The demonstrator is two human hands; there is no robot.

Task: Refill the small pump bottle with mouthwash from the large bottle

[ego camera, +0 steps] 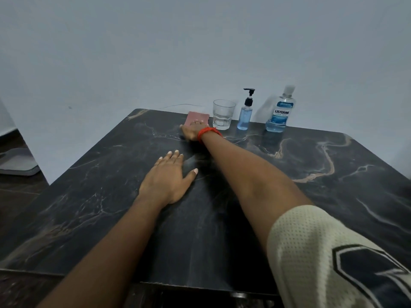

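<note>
The small pump bottle [245, 114] with a black pump and blue liquid stands upright at the table's far edge. To its right stands the large mouthwash bottle [280, 112], capped, with blue liquid in its lower part. My right hand [193, 131], a red band on its wrist, reaches far forward and rests on a pink cloth [198, 117] left of the bottles; whether the fingers grip it I cannot tell. My left hand [169, 178] lies flat on the table, fingers spread, holding nothing.
A clear empty glass [223, 114] stands between the pink cloth and the pump bottle. The dark marble table [311, 196] butts against a pale wall. A grey object [17, 161] lies on the floor at the left.
</note>
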